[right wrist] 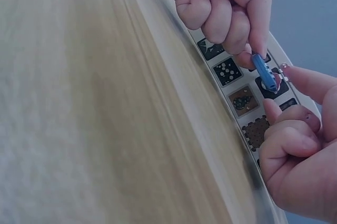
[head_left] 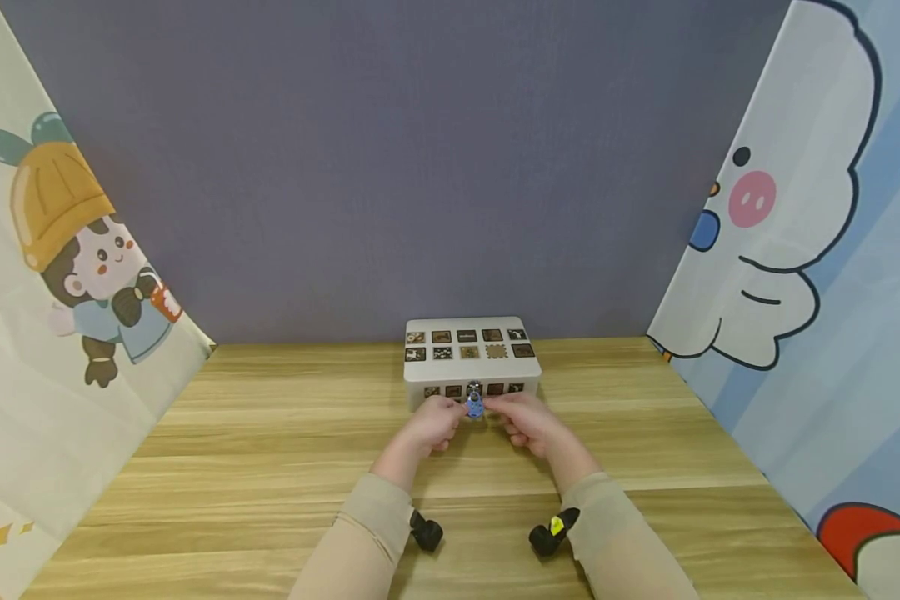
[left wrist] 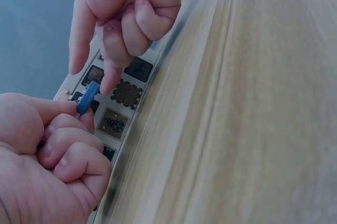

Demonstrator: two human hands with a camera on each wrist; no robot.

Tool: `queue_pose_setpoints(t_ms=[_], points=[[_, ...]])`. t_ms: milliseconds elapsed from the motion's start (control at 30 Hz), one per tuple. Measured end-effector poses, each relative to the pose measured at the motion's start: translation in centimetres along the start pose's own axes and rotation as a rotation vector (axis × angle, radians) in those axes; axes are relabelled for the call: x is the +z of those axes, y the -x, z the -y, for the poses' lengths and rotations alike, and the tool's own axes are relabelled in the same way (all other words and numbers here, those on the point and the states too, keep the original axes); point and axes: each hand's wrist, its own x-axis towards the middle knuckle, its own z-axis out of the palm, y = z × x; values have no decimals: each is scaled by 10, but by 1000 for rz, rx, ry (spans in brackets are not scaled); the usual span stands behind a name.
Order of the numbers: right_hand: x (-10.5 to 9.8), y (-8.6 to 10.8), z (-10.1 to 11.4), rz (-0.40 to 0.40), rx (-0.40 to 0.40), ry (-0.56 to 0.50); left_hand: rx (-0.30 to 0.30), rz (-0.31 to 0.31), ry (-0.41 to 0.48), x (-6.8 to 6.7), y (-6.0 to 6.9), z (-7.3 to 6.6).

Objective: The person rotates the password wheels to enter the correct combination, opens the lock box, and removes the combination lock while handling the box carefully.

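A small blue combination padlock (head_left: 475,406) hangs at the front clasp (head_left: 474,387) of a white box (head_left: 461,371) decorated with small square pictures. My left hand (head_left: 433,421) pinches the padlock's side between thumb and forefinger, its other fingers curled in. From the other side my right hand (head_left: 528,419) reaches in. Its thumb and forefinger are spread apart beside the padlock, while the remaining fingers fold into the palm. In the right wrist view the padlock (right wrist: 265,72) shows a row of number dials, and the right fingertips lie close to it without closing on it.
The box stands on a wood-grain table (head_left: 285,467), near the dark grey panel (head_left: 420,167) at the back. Side walls printed with cartoon figures flank the table. A black wrist device (head_left: 425,531) sits at the left sleeve, another (head_left: 553,533) at the right.
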Motion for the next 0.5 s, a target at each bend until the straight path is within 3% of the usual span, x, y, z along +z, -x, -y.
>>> queue_pose_setpoints(t_ms=[500], points=[[10, -1, -3, 19, -14, 18, -17, -8, -17, 2, 5, -4]])
